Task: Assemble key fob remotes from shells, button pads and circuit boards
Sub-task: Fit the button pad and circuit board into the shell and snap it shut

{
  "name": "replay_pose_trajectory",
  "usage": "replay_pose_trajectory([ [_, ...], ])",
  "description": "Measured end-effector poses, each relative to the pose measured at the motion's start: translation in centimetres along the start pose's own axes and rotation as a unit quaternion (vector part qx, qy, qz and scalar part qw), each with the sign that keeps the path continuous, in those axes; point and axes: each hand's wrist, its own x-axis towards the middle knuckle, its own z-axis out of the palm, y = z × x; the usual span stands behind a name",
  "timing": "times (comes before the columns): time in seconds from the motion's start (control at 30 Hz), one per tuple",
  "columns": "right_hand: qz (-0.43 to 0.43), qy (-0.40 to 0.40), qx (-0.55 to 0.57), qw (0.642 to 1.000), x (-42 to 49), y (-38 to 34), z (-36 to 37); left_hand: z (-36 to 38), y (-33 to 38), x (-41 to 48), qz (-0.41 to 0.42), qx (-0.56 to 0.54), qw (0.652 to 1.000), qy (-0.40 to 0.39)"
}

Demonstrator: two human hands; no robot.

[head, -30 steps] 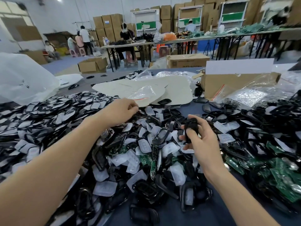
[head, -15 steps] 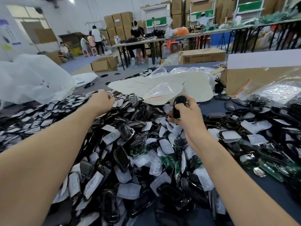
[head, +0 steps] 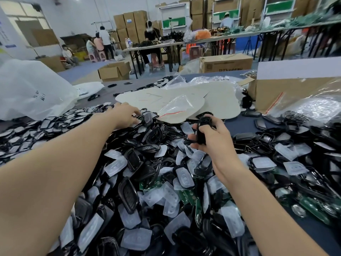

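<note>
Black plastic key fob shell (head: 201, 133) is held upright in grip of right hand (head: 215, 140) above bench (head: 106, 93) pile of shells and translucent pads (head: 147, 182). Left hand (head: 125, 115) is rested on pile's far edge; grip cannot be told.

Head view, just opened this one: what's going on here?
A person works over a pile of black shells, clear pads and green boards. The right hand grips a black fob upright above it. The left hand reaches to the pile's far edge, fingers down among the parts; whether it holds one cannot be told.
</note>
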Motion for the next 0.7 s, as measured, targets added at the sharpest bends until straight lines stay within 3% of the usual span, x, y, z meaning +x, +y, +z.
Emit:
replay_pose_trajectory([
  [0.23,0.003,-0.007,0.007,1.0,0.2,0.0,0.1,-0.9,-0.1,0.8,0.045,0.02,0.992,-0.119],
  [0.5,0.001,0.002,0.008,1.0,0.3,-0.4,-0.5,-0.9,-0.8,0.2,0.055,0.027,0.993,-0.103],
  [0.7,0.002,0.0,0.059,0.998,0.0,-1.5,-0.7,-1.1,0.8,-1.0,0.081,-0.003,0.997,-0.022],
])
